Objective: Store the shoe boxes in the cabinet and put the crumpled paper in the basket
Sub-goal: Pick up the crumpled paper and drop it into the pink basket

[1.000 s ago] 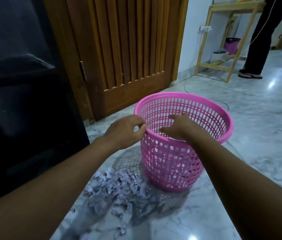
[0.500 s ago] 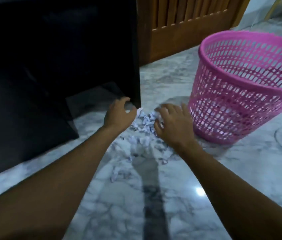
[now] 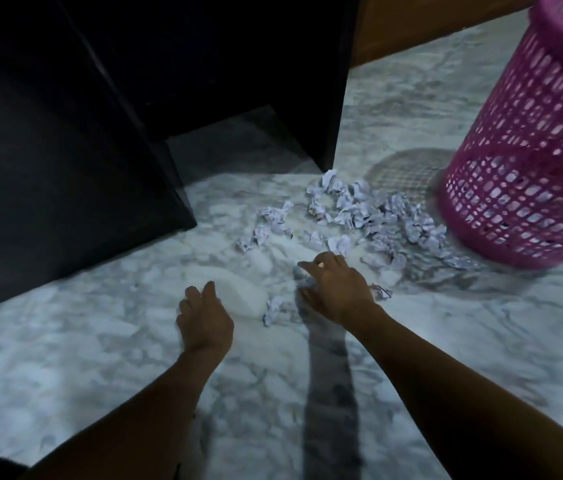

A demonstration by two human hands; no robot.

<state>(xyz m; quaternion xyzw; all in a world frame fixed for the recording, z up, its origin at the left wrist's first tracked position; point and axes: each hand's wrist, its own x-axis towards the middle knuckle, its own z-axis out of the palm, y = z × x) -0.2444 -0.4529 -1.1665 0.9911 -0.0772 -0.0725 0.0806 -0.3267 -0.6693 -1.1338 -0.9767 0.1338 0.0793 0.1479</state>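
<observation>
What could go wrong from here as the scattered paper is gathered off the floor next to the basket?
The crumpled paper lies in many small pieces, so the right hand and left hand could easily leave stragglers like the piece between them. Some pieces sit against the pink basket, which a sweeping hand might knock. Others lie by the dark cabinet and could slide underneath.

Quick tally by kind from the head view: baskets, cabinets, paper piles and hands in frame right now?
Pink basket: 1
Black cabinet: 1
Crumpled paper on the marble floor: 1 scattered pile; the pieces overlap too much to count singly
Hands: 2, left hand and right hand
Shoe boxes: 0 in view
Total: 5
</observation>
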